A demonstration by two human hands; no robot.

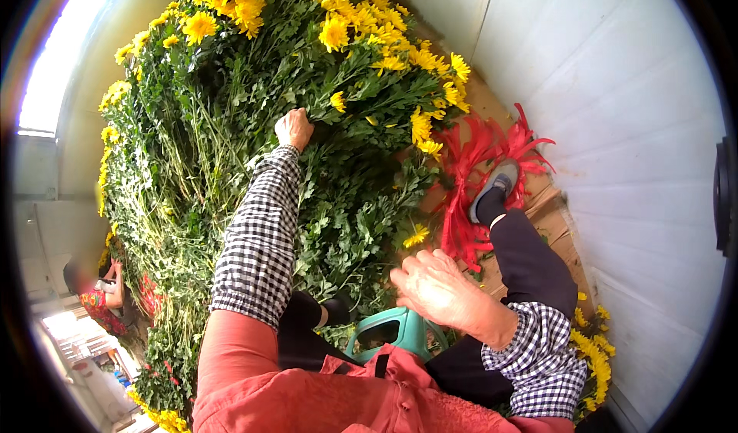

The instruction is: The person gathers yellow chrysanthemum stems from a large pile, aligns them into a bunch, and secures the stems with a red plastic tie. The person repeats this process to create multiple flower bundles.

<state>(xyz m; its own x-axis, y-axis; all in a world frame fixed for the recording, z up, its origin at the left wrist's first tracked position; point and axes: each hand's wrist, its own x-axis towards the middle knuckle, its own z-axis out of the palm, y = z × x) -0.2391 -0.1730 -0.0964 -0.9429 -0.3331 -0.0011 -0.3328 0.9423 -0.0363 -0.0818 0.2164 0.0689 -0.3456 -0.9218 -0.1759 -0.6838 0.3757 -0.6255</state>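
Observation:
My left hand [295, 128] reaches into a large heap of cut yellow chrysanthemums [230, 81]. Its fingers are curled closed on stems among the leaves, though the fingertips are hidden. Nearer my body, my right hand [435, 289] is held above a green plastic stool [383, 329], back of the hand up and fingers bent. Whatever lies under those fingers is out of sight. Just beyond them is a single yellow chrysanthemum bloom [416, 236]. Leafy stems [351, 231] fill the space between my two hands.
Red plastic strips [467, 168] lie on cardboard [545, 202] around my shoe [497, 182]. A pale panel wall [605, 116] rises on the right. More yellow flowers [597, 358] are by my right elbow. Another person [104, 303] is at the heap's far left.

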